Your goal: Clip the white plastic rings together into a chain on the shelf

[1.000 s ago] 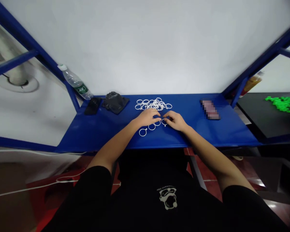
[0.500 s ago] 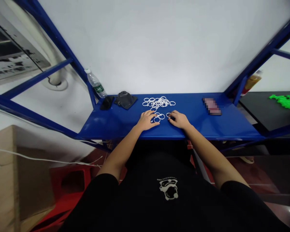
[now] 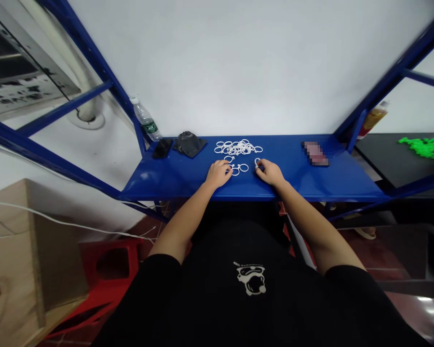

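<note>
My right hand (image 3: 270, 172) pinches a white plastic ring (image 3: 256, 162) between thumb and fingers, the ring tilted up on its edge. My left hand (image 3: 218, 174) is closed, with its thumb and fingertips together at a white ring, partly hidden by the fingers. A few more loose rings lie beside these fingertips, among them one ring (image 3: 243, 167) between the two hands and another (image 3: 228, 159) just beyond the left fingers. Behind both hands is a tangled pile of white rings (image 3: 240, 147), each with a small knob.
The blue metal shelf (image 3: 292, 185) carries a black phone (image 3: 162, 148), a dark cloth pouch (image 3: 190, 144) and a pixelated pinkish item (image 3: 315, 153). A water bottle (image 3: 147, 119) stands at the left post. Green pieces (image 3: 427, 147) lie on a black table at right. A red stool (image 3: 112, 270) is below.
My right hand has tilted its ring up from the table. My left thumb and fingers have drawn together at a ring. The whole view has shifted slightly.
</note>
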A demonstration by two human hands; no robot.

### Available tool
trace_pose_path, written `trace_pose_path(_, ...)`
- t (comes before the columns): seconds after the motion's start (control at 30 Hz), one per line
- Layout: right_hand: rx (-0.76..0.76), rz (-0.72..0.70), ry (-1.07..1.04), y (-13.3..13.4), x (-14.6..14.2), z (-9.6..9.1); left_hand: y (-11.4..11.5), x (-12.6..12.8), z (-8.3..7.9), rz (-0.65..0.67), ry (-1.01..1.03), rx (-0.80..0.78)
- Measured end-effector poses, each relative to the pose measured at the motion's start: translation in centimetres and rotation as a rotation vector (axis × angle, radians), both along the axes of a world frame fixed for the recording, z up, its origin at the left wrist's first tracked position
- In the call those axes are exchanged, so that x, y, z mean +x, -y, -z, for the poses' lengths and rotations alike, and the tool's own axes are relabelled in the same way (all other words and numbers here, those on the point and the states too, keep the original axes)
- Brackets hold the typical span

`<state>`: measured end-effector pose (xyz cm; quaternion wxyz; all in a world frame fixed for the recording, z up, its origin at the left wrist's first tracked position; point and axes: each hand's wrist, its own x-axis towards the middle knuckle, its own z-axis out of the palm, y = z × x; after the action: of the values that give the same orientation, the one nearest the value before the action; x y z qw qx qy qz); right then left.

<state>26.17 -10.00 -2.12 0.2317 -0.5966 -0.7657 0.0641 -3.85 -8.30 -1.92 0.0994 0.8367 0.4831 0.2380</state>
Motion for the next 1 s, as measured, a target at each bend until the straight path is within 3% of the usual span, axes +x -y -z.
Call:
trace_pose_path(0.13, -0.004, 0.051, -0.073, 0.0, 0.1, 0.2, -0.5, -0.2, 0.8, 0.015, 0.035, 0.021)
trace_pose_path(0.33, 0.011, 0.004, -0.016, 0.0, 0.2, 0.5, -1.2, -0.7, 1.5, -0.042, 0.155, 0.111)
trace_pose_path(0.63, 0.044, 0.02, -0.056, -0.5, 0.6, 1.1, -1.3, -1.4, 1.2, -0.318, 0.311, 0.168)
trace_pose_path(0.87, 0.069, 0.221, -0.399, -3.2, 0.0, 0.7, -1.6, -1.2, 1.4, -0.33, 0.375, 0.155)
trace_pose_path(1.0, 0.115, 0.326, -0.425, -5.4, -2.0, 0.4, -1.7, -1.3, 1.4, -0.31, 0.392, 0.151)
